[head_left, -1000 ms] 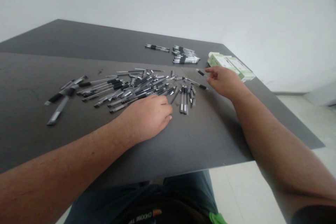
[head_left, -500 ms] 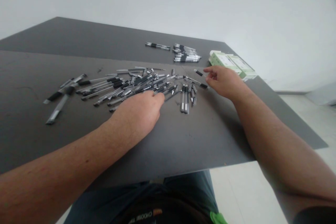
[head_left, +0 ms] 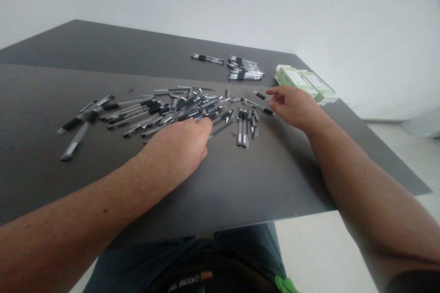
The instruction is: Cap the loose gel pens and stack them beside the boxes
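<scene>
Resting the left hand (head_left: 181,141) palm-down at the near side of a loose pile of pen parts (head_left: 185,109), roughly midway between the left and right edges of the tabletop (head_left: 268,178). Mostly hidden at the fingertips, so cannot tell how far closed or what is gripped, with a thin rod (head_left: 222,129) jutting out beside the thumb. Stretching the right hand (head_left: 290,106) toward the right edge, with thumb and forefinger slightly parted by a clear tube with a black sleeve (head_left: 260,95); cannot tell whether pinched or merely near.

Laid side by side and pointing at the near edge, two black-gripped barrels (head_left: 244,136), perhaps lined up for easy sight, with small loose pieces (head_left: 255,115) just to the right. Grouped past the seam, nearer the far edge, a bundle of pens (head_left: 244,69) and a smaller set (head_left: 207,59) to its left, probably there to avoid mixing with the loose parts. Placed by the right edge, toward the far right corner, green-and-white boxes (head_left: 295,78), partly blocked by the right hand. Lying crossed toward the left edge, several longer barrels (head_left: 74,143), well apart from both hands.
</scene>
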The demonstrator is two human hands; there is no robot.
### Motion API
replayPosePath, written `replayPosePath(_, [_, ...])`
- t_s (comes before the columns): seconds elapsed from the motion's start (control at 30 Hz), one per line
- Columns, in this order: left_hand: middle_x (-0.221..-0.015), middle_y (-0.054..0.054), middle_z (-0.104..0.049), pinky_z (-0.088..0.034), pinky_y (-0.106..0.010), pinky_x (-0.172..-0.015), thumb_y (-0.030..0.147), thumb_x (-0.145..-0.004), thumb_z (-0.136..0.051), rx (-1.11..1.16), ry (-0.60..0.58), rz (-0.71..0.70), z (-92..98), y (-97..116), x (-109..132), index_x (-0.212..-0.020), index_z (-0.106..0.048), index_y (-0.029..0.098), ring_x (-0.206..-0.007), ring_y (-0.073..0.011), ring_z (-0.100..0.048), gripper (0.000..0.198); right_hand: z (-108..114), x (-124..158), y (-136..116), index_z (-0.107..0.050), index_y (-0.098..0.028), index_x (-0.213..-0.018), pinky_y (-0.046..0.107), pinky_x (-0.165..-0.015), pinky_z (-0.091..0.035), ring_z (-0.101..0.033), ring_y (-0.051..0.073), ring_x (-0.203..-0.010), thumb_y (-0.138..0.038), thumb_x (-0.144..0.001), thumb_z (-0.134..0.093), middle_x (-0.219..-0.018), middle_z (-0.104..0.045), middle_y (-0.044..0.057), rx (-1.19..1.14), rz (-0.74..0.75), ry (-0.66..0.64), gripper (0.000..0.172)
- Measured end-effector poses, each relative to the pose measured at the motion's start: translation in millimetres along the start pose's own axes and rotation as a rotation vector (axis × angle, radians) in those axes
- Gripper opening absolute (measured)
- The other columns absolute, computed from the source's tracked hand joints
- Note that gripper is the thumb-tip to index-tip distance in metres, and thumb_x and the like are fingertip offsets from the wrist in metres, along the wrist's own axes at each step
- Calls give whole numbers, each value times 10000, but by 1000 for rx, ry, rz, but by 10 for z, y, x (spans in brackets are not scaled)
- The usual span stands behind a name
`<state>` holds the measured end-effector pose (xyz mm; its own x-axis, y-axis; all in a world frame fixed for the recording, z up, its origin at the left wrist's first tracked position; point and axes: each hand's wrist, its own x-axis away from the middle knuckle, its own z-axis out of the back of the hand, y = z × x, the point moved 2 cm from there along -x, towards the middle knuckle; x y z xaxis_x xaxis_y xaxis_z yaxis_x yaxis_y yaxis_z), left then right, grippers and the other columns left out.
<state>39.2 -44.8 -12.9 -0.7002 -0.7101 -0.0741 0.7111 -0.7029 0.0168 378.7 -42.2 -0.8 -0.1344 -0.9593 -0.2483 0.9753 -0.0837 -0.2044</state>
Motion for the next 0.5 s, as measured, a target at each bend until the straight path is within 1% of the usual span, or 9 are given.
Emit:
replayPosePath(0.23, [-773, -61, -732, -385, -365, -571, 147, -892, -638, 24, 43, -9, 63, -25, 4, -889, -596, 254, -682, -274, -713, 114, -28, -17, 55, -875, -220, -1414, 482, -1031, -642, -818, 344, -1037, -282, -963, -694, -1130, -895, 117, 7, 42, 31, 490])
replayPosePath(0.33, [-752, -56, -707, -381, -378, -579, 146, -876, -641, 32, 58, 16, 115, -38, -12, -865, -588, 260, -665, -272, -678, 126, -12, -11, 38, -878, -233, -1404, 500, -1051, -636, -809, 356, -1064, -284, -989, -657, -1156, -891, 117, -14, 58, 58, 473])
replayPosePath(0.43, [-762, -60, -701, -389, -393, -604, 162, -881, -645, 67, 62, 57, 161, -42, -30, -865, -598, 262, -672, -277, -661, 111, 27, 8, -9, -891, -238, -1324, 524, -1053, -628, -802, 369, -1082, -277, -1001, -646, -1171, -876, 134, -52, 41, 121, 407])
replayPosePath(0.5, [-769, -59, -706, -403, -398, -622, 176, -884, -650, 105, 79, 78, 184, -40, -37, -884, -624, 262, -682, -281, -661, 90, 48, 25, -48, -882, -231, -1251, 534, -1025, -632, -798, 372, -1062, -264, -978, -660, -1134, -864, 138, -97, 21, 158, 354])
